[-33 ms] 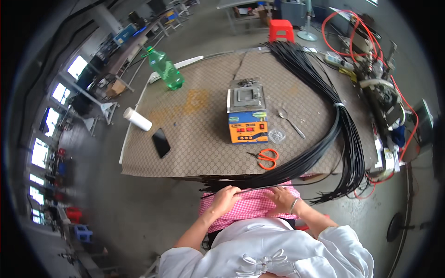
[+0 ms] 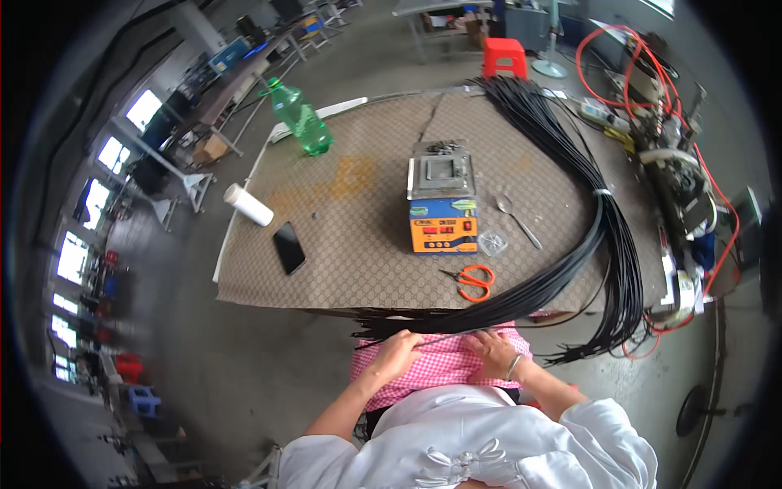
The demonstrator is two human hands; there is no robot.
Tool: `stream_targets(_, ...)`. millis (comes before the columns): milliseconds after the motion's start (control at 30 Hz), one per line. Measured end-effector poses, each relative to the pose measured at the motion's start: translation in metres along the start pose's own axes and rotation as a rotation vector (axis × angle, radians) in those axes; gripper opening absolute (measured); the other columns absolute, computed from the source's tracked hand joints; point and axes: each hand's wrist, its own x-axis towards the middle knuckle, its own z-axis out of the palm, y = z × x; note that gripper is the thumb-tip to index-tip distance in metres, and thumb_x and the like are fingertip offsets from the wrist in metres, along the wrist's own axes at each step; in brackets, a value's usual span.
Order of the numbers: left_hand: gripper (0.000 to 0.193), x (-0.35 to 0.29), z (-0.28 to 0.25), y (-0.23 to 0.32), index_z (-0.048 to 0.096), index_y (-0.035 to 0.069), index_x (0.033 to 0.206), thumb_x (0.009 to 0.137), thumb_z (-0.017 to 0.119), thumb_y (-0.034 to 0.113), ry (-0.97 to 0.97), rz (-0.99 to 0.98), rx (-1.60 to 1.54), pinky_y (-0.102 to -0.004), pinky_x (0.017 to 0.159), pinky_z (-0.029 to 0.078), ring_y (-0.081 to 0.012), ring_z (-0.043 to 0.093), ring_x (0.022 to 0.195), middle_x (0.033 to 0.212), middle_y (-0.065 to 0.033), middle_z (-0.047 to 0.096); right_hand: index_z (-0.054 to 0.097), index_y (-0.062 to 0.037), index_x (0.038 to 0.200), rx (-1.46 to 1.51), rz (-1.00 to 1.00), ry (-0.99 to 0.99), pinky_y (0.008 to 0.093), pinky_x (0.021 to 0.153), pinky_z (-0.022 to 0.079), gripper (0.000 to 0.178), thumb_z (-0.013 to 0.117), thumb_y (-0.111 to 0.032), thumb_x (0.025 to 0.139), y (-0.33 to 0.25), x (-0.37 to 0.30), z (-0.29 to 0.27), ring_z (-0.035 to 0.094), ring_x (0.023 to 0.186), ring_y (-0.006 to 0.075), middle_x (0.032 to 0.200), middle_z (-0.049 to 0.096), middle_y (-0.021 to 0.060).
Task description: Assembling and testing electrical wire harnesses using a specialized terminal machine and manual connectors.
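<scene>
My left hand (image 2: 397,355) is closed, thumb against fingers, on a thin black cable (image 2: 446,335) that runs across my lap. My right hand (image 2: 494,355), a bracelet at its wrist, rests on the pink checked cloth (image 2: 448,367) with its fingers apart. The cable passes by its fingertips; whether they touch it I cannot tell. Just beyond both hands, a thick bundle of black cables (image 2: 562,277) hangs over the table's front edge, tied with a light band (image 2: 601,192). Orange-handled scissors (image 2: 475,284) lie near that bundle.
On the patterned tabletop (image 2: 350,269) stand an orange-and-blue solder pot (image 2: 444,220), a green bottle (image 2: 303,122) and a white roll (image 2: 248,204) on its side. A phone (image 2: 289,248), a spoon (image 2: 519,222) and a small clear bag (image 2: 492,242) lie there. Machinery with red hoses (image 2: 672,163) is at right.
The table and its things sit slightly farther right in the view. My hands and the cable have hardly moved.
</scene>
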Motion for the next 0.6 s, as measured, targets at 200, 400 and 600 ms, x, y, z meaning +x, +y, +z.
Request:
stream_targets(200,0.014,-0.023,0.028,-0.024,0.057,0.004,0.082,0.069,0.062,0.009,-0.004,-0.136,0.105,-0.0412,0.075,0.044,-0.0327,0.054,0.083,0.084,-0.015,0.058,0.057,-0.0124,0.109,0.043,-0.133,-0.319,0.0438,0.083,0.042,0.046,0.062,-0.031,0.068,0.016,0.017,0.034,0.049,0.103,0.0317,0.108,0.055,0.0132)
stream_targets(400,0.015,-0.036,0.028,-0.022,0.053,0.002,0.086,0.075,0.059,0.01,-0.43,-0.222,-0.407,-0.0375,0.067,0.045,-0.0263,0.057,0.075,0.082,-0.0161,0.059,0.058,-0.0052,0.098,0.25,-0.206,-0.573,0.0377,0.075,0.046,0.04,0.061,-0.034,0.07,0.041,-0.002,0.017,0.057,0.082,0.0341,0.086,0.06,0.0185)
stream_targets(600,0.013,-0.022,0.016,-0.046,0.056,0.004,0.081,0.074,0.06,0.015,-0.265,0.069,-0.252,-0.0381,0.061,0.045,-0.0287,0.058,0.069,0.071,-0.0159,0.057,0.062,-0.0071,0.085,0.318,0.05,-0.15,0.0358,0.066,0.047,0.023,0.064,-0.024,0.07,-0.007,0.009,-0.033,0.059,0.076,0.028,0.078,0.061,0.0122)
